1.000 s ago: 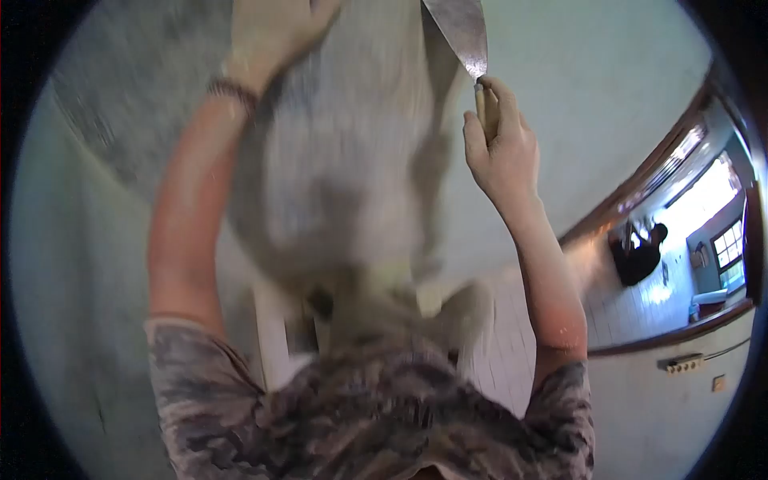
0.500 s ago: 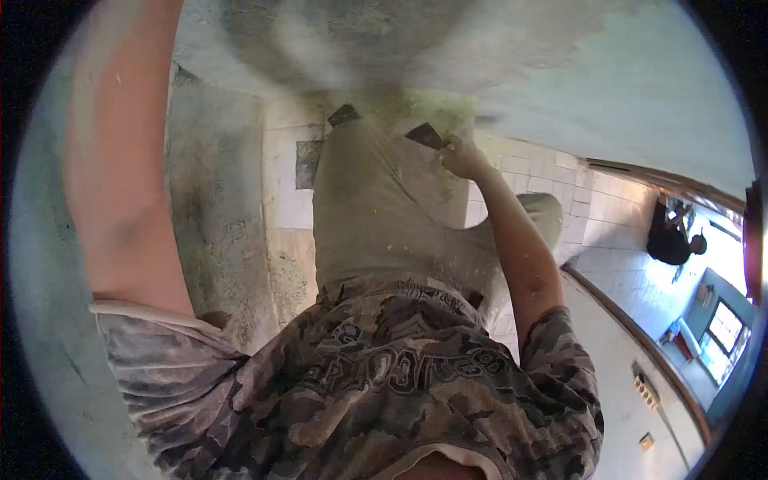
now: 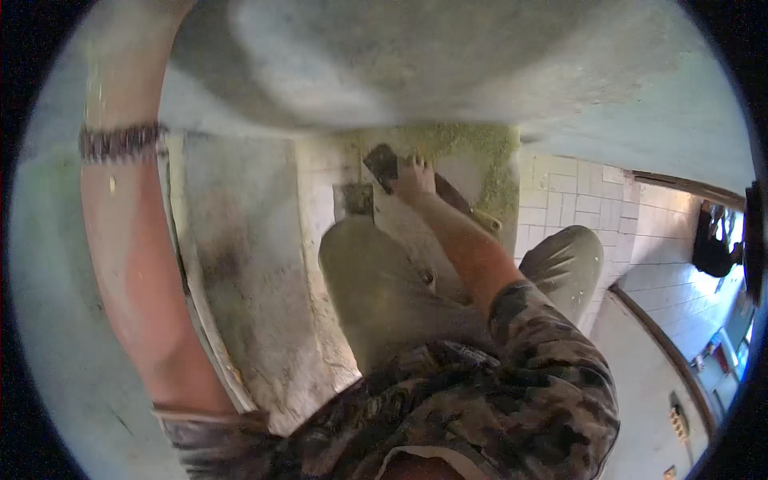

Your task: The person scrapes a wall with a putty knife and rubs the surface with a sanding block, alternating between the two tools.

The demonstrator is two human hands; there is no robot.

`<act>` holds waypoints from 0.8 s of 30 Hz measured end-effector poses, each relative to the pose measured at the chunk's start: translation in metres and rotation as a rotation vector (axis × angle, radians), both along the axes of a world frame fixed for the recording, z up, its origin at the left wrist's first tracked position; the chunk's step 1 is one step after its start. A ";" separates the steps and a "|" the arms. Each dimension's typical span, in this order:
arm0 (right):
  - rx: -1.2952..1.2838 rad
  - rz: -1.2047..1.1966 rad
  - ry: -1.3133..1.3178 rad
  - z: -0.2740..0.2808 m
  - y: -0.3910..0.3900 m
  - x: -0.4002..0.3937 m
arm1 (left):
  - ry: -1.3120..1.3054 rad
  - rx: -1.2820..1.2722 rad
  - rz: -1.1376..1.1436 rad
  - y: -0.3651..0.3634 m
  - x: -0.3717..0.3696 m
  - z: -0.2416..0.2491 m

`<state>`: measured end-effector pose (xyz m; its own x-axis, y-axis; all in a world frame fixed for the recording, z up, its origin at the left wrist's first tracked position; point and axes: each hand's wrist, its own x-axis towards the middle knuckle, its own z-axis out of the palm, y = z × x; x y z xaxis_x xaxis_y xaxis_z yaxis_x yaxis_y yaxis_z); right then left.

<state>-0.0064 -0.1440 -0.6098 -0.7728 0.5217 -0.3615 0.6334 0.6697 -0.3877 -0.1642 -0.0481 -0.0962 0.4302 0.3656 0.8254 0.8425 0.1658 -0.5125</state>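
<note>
My right hand (image 3: 414, 181) is low over the floor, its fingers curled by a dark, flat scraper blade (image 3: 382, 166). The blade juts out to the left of the hand; its handle is hidden in the grip. Beneath my right forearm lies another dark, long tool (image 3: 454, 194) with a yellowish end (image 3: 486, 220), partly covered by the arm. My left arm (image 3: 132, 232), with a dark beaded bracelet (image 3: 120, 144) at the wrist, stretches up along the wall. The left hand itself is cut off by the top edge of the view.
A stained, whitish wall (image 3: 448, 64) rises close in front. My knees (image 3: 352, 248) are bent below it. A dark square patch (image 3: 354, 200) marks the floor, and pale tiles (image 3: 572, 192) run to the right. Another person (image 3: 712, 244) is at the far right by a doorway.
My right hand has moved left and down to the dark blade on the left; the scraper it held now appears to lie under the forearm. The view has shifted, and the left wrist bracelet shows.
</note>
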 end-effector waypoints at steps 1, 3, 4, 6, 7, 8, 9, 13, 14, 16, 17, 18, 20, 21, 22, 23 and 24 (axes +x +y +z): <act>0.099 -0.050 -0.009 -0.003 -0.006 -0.008 | 0.014 0.004 -0.022 -0.002 0.001 -0.001; 0.169 -0.098 0.059 -0.020 -0.016 -0.016 | 0.035 0.020 -0.052 -0.006 0.001 -0.005; 0.054 -0.205 0.049 -0.028 -0.014 -0.025 | 0.054 0.025 -0.059 -0.008 0.000 -0.008; -0.140 -0.300 0.027 -0.012 -0.014 -0.028 | 0.053 0.023 -0.038 -0.014 -0.001 -0.014; -0.200 -0.303 0.016 0.003 -0.011 -0.025 | 0.053 0.034 -0.007 -0.015 -0.002 -0.013; -0.177 -0.309 0.024 0.014 -0.006 -0.020 | 0.053 0.045 0.024 -0.016 -0.003 -0.013; -0.295 -0.197 0.064 0.025 0.004 -0.014 | 0.039 0.056 0.094 -0.016 -0.004 -0.016; -0.904 -0.360 0.359 0.129 0.061 0.033 | -0.071 0.021 0.099 -0.021 0.007 -0.015; -1.264 -0.528 0.533 0.140 0.070 0.047 | -0.073 0.060 0.094 -0.022 0.009 -0.013; -0.532 -0.334 0.241 0.178 0.100 0.083 | -0.096 -0.025 0.110 -0.021 0.011 -0.010; -0.417 -0.409 0.384 0.165 0.105 0.096 | -0.097 0.012 0.117 -0.026 0.007 -0.017; -0.308 -0.478 0.540 0.155 0.106 0.110 | -0.098 -0.012 0.111 -0.029 0.007 -0.014; -0.290 -0.558 0.543 0.196 0.108 0.135 | -0.096 -0.002 0.112 -0.032 0.008 -0.010; -0.266 -0.538 0.555 0.214 0.106 0.146 | -0.121 -0.060 0.112 -0.035 0.010 -0.006; -0.303 -0.595 0.623 0.230 0.103 0.155 | -0.145 -0.118 0.113 -0.039 0.012 -0.004; -0.341 -0.647 0.698 0.252 0.103 0.159 | -0.134 -0.083 0.123 -0.043 0.014 -0.001; -0.309 -0.621 0.714 0.264 0.114 0.156 | -0.164 -0.122 0.121 -0.040 0.009 -0.013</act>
<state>0.1500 -0.0298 -0.3462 -0.4838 0.8687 -0.1063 0.3875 0.1037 -0.9160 -0.1550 -0.0879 -0.1096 0.2408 0.5078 0.8271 0.8941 0.2156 -0.3927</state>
